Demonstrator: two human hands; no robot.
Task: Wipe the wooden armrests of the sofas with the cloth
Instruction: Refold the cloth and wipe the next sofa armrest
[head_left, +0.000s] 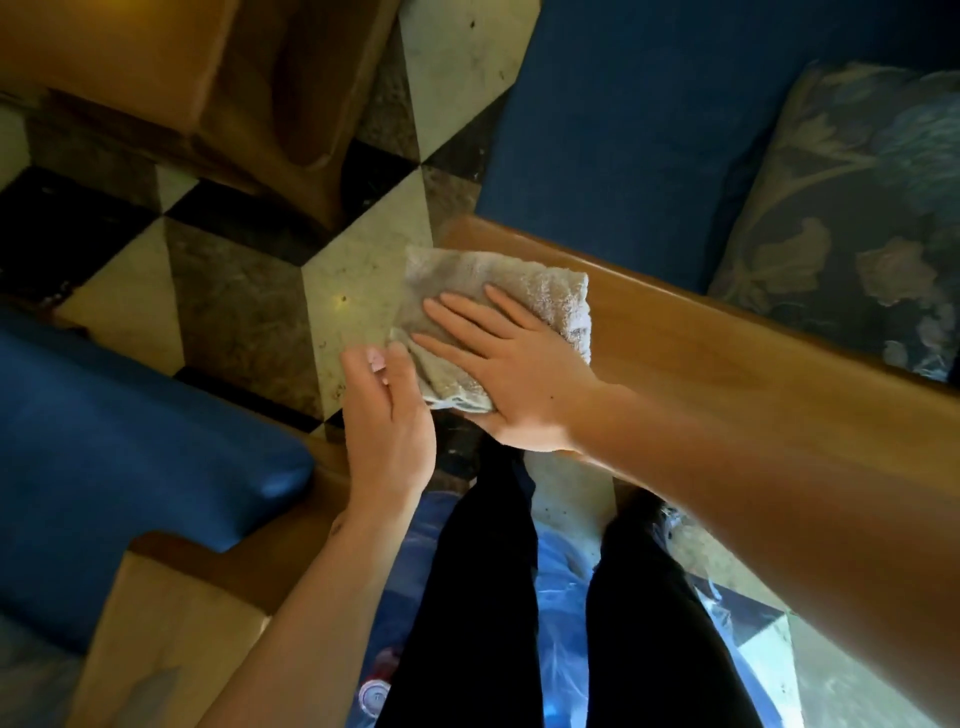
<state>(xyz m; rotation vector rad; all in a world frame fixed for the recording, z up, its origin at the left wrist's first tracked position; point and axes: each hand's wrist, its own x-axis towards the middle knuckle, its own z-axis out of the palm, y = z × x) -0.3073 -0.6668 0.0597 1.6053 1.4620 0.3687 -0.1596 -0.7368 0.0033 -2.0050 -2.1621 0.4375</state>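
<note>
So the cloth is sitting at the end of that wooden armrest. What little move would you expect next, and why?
Probably a slide of the right hand along the wooden armrest, pushing the cloth toward its far bare stretch. The hand lies flat on the folded cloth at the armrest's near end, while the left hand only touches the cloth's overhanging edge.
</note>
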